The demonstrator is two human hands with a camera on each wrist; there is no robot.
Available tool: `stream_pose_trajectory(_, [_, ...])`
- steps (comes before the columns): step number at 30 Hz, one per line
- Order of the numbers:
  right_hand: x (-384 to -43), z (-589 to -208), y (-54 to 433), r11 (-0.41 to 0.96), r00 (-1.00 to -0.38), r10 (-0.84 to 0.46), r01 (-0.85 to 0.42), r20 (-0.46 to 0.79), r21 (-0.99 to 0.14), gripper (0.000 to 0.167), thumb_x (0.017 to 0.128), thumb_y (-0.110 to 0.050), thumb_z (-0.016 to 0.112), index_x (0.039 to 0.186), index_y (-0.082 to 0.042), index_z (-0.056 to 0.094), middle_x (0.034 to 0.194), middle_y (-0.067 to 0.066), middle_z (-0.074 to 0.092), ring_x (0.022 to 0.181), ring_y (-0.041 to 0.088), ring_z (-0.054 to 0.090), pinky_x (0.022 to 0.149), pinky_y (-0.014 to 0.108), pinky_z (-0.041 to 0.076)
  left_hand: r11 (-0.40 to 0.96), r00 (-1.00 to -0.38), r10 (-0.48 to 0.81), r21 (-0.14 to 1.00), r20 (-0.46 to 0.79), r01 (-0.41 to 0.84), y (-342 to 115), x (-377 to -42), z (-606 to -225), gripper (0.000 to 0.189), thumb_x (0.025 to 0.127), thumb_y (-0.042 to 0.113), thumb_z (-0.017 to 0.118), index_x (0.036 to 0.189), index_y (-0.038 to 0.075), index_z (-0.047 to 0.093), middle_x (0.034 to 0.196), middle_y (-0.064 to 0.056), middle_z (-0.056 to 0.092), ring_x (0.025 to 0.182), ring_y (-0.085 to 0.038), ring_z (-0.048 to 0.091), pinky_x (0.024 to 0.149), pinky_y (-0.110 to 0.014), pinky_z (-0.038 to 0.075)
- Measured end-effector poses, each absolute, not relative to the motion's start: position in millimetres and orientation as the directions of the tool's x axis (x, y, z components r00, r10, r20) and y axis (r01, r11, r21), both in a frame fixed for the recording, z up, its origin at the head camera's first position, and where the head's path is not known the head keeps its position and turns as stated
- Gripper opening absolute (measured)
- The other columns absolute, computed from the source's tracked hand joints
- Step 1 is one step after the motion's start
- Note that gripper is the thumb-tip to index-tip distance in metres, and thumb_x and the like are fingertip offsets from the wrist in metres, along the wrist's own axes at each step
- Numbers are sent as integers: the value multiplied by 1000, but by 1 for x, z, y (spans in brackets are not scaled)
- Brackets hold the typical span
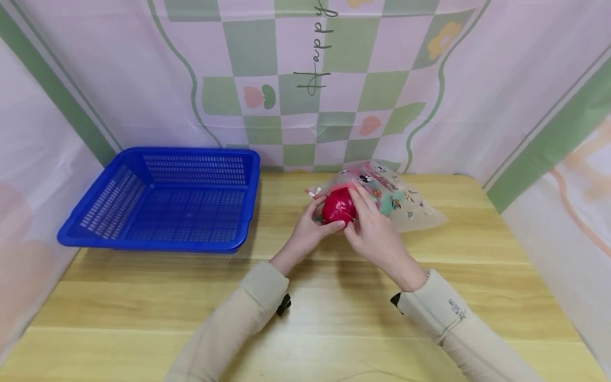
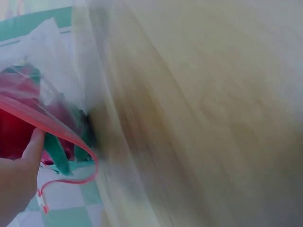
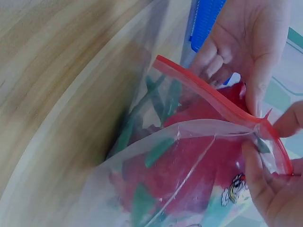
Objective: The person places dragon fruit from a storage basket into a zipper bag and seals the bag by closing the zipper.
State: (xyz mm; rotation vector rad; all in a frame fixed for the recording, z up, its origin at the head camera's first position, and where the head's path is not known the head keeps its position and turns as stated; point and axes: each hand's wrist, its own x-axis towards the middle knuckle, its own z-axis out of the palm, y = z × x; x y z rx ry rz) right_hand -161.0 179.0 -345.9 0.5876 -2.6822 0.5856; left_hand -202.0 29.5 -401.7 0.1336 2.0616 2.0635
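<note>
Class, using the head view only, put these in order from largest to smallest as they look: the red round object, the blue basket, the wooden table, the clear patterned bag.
1. wooden table
2. blue basket
3. clear patterned bag, partly hidden by a hand
4. red round object, partly covered by fingers

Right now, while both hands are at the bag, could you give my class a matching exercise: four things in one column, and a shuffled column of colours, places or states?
Things:
1. basket
2. bag
3. round object
4. table

Descriptions:
A. red, between the left hand and right hand
B. wood-grained
C. blue, with perforated sides
D. see-through, with printed figures

Right pairs: 1-C, 2-D, 3-A, 4-B.
</note>
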Motion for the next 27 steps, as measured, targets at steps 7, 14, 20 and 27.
stream_pose_trajectory(7, [-159, -345, 177, 850, -853, -264, -426, 449, -309, 51, 90, -10, 55, 138, 4, 45, 146, 18, 43, 114, 38, 54, 94, 49, 48, 44, -987, 158, 999, -16, -9, 32, -201, -397, 57, 81, 20, 76, 131, 10, 51, 132, -13, 56, 118, -29, 56, 96, -38, 52])
stream_pose_trajectory(14, [-158, -341, 177, 845, -868, -247, -410, 431, -343, 42, 93, -5, 48, 134, 6, 50, 143, 18, 48, 99, 35, 54, 85, 45, 49, 42, -990, 141, 999, 0, 6, 36, -197, -399, 54, 80, 20, 77, 128, 9, 53, 128, -12, 58, 115, -27, 57, 92, -35, 54])
stream_pose_trajectory(20, [-157, -338, 179, 811, -865, -243, -430, 439, -397, 40, 93, -1, 47, 132, 7, 51, 141, 20, 50, 126, 39, 50, 102, 50, 45, 34, -994, 110, 999, 18, 21, 44, -196, -401, 51, 79, 19, 78, 124, 7, 56, 125, -14, 59, 115, -29, 57, 88, -34, 55])
stream_pose_trajectory(27, [-158, -339, 182, 766, -817, -258, -498, 515, -407, 36, 91, 2, 50, 126, 8, 58, 134, 21, 56, 81, 27, 62, 64, 28, 50, 5, -999, 52, 1000, -7, -6, 55, -195, -402, 44, 80, 16, 76, 119, 6, 58, 122, -16, 60, 114, -29, 57, 80, -30, 58])
